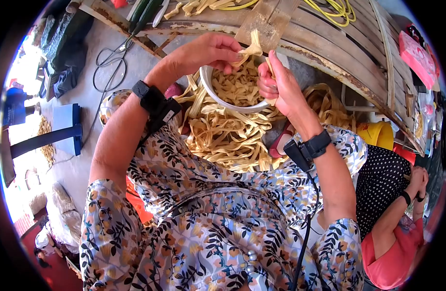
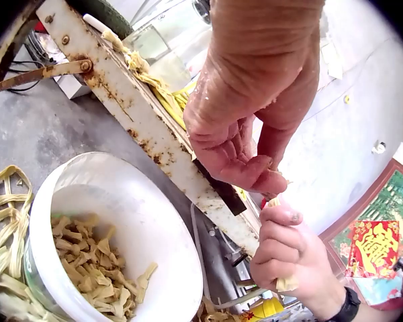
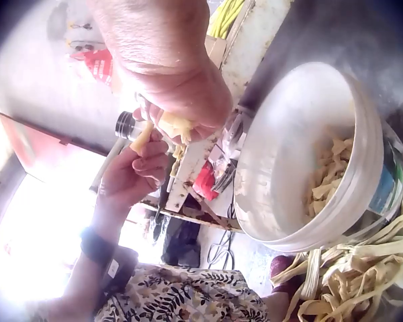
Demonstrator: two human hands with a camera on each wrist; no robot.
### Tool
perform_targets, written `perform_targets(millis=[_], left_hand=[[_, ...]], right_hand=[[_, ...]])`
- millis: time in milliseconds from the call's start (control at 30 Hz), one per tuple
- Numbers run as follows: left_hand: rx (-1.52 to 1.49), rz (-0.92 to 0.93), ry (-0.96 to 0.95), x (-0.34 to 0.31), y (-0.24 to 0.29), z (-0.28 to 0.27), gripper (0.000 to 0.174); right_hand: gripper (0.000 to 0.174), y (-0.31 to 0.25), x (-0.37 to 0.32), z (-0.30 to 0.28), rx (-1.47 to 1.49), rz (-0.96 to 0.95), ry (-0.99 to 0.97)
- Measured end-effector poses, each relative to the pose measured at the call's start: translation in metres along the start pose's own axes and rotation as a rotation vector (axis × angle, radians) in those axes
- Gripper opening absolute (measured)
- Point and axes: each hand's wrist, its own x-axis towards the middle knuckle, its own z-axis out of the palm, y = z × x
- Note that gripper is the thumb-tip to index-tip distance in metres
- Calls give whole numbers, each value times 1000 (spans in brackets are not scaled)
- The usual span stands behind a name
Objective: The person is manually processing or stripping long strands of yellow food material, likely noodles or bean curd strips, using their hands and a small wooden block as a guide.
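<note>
Over a white bucket [image 1: 209,86], my left hand [image 1: 215,51] pinches a pale yellow knotted strip [image 1: 253,48] between thumb and fingertips. To its right, my right hand [image 1: 283,85] is curled with the thumb raised, gripping a pale yellow strip; an end of that strip [image 2: 287,283] pokes out below the fist in the left wrist view. The two hands are close together, fingertips nearly meeting in that view. Inside the bucket lies a heap of short knotted pieces [image 1: 235,87] of the same pale material.
Long loose strips [image 1: 228,133] pile on the floor between bucket and lap. Behind the bucket runs a slatted bench [image 1: 325,43] with a rusty metal edge and a wooden board [image 1: 266,24]. A yellow bucket [image 1: 378,135] stands at right, near another seated person [image 1: 392,247]. Cables [image 1: 114,68] lie at left.
</note>
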Motion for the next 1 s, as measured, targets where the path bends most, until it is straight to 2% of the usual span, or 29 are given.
perform_targets(millis=[67, 267, 300, 400, 433, 533, 567, 667, 700, 800, 933, 1000], left_hand=[[-33, -10, 66, -1, 3, 2, 19], [-62, 184, 212, 13, 2, -14, 18], [-60, 170, 213, 14, 7, -14, 17], [-182, 148, 209, 14, 16, -5, 16], [-224, 129, 173, 15, 15, -3, 13], [-414, 160, 70, 15, 14, -1, 15], [-463, 158, 88, 15, 15, 1, 18], [-618, 231, 68, 27, 12, 2, 20], [-636, 248, 76, 28, 15, 7, 16], [-410, 161, 87, 34, 28, 16, 9], [-122, 267, 113, 41, 38, 22, 19], [-136, 305, 123, 45, 41, 23, 18]], right_hand=[[44, 2, 3, -1, 28, -9, -30], [41, -5, 2, 6, 33, -16, -104], [40, -8, 2, 8, 14, -30, -121], [34, -24, 1, 17, -239, -97, -79], [30, -26, 0, 13, -275, -126, -124], [25, -35, -4, 13, -462, -190, -26], [24, -39, -3, 10, -533, -190, 7], [28, -50, 3, -1, -731, -267, 46], [27, -55, 1, 4, -758, -275, 78], [25, -59, 8, 7, -900, -368, 99], [20, -60, 25, 0, -906, -487, 59], [18, -63, 28, -1, -908, -491, 58]])
